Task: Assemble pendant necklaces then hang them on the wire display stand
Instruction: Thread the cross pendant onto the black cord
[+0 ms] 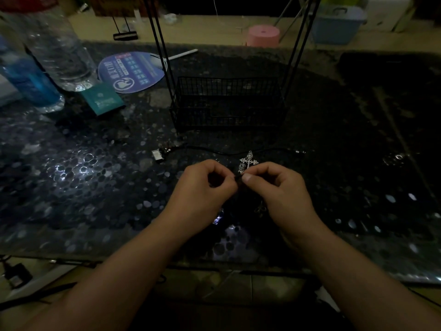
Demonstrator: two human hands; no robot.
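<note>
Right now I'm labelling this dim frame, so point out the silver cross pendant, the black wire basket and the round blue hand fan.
silver cross pendant (pixel 248 161), head view, centre of the cross.
black wire basket (pixel 228 120), head view, front mesh wall.
round blue hand fan (pixel 132 71), head view, middle of the printed face.

The room is dim, and the light falls mostly on the near left part of the table (pixel 78 168), a dark glossy top with a pebble pattern (it shines white at some spots). At 10 o'clock stand a clear bottle (pixel 59 51) and a blue bottle (pixel 31 84), with a green booklet (pixel 102 97) just beside them. At 11 o'clock lies a round blue fan (pixel 131 71). Behind the table a beige floor (pixel 202 29) shows. On it, at 12 o'clock, is a pink stool (pixel 263 35), and at 1 o'clock a pale blue box (pixel 336 22).
</note>
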